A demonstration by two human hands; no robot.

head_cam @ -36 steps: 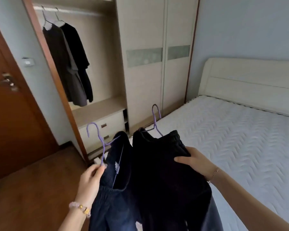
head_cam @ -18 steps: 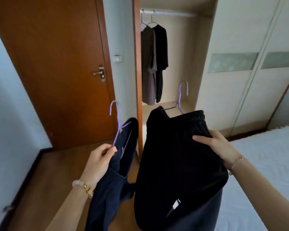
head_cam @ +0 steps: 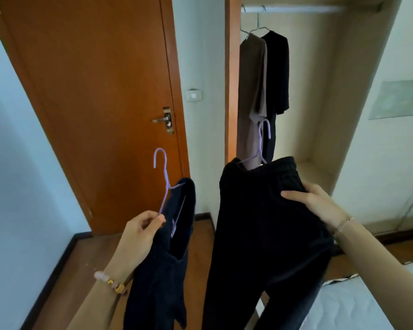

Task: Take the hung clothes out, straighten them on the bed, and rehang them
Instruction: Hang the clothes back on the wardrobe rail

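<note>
The navy garment [head_cam: 157, 282] and the black trousers [head_cam: 260, 234] both run off the bottom edge. Cloth hides the arms of the left purple hanger [head_cam: 165, 173] and the right purple hanger [head_cam: 260, 144]. The thumb of the right hand [head_cam: 317, 206] cannot be seen. The bed [head_cam: 358, 306] shows only a near-right corner.

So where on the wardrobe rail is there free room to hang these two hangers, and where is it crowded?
The rail is bare from the black top rightward to the wardrobe's right side wall. Its left end is crowded: the taupe garment and the black top hang close together, right beside the wooden frame.
</note>
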